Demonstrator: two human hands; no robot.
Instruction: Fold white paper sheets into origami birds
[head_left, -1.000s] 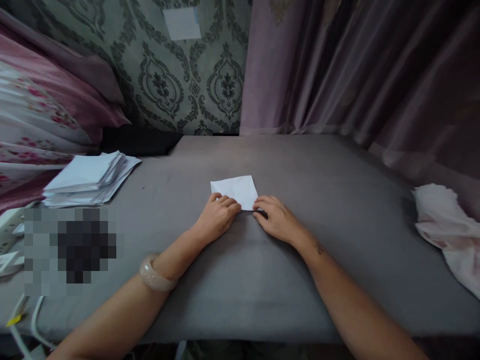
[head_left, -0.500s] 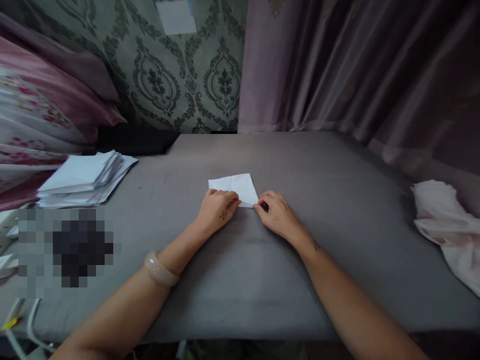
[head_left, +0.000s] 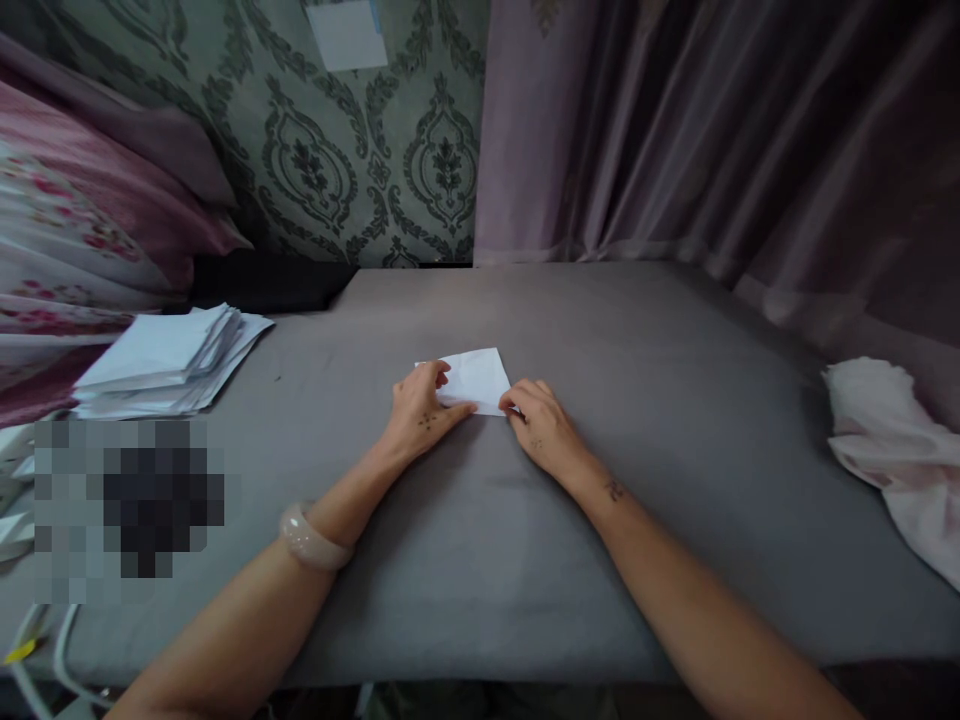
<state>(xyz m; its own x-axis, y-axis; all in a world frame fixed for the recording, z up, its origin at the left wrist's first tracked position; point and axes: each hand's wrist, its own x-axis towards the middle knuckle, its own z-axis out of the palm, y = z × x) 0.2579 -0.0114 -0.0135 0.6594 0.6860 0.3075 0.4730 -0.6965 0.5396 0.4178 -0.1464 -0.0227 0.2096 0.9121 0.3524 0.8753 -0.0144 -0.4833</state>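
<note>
A small white sheet of folded paper (head_left: 474,378) lies flat on the grey cloth surface, mid-view. My left hand (head_left: 418,408) rests over its left side, the thumb stretched along the near edge and the fingers bent, well apart from the thumb. At the paper's near right corner, my right hand (head_left: 541,420) has its fingers curled and pressed together on the edge. The left hand covers part of the paper's left end. A pale bangle (head_left: 313,540) circles my left wrist.
To the left stands a stack of white papers (head_left: 154,350), in front of a flat black item (head_left: 270,283). A blurred-out patch (head_left: 154,505) and white cables (head_left: 64,640) lie nearer. Pale crumpled fabric (head_left: 892,430) sits at the far right. Curtains (head_left: 645,130) hang behind.
My left hand has loosened its pinch, shifted slightly left and spread its thumb from its fingers. My right fingers have moved slightly left onto the paper's corner. The paper stays nearly in place.
</note>
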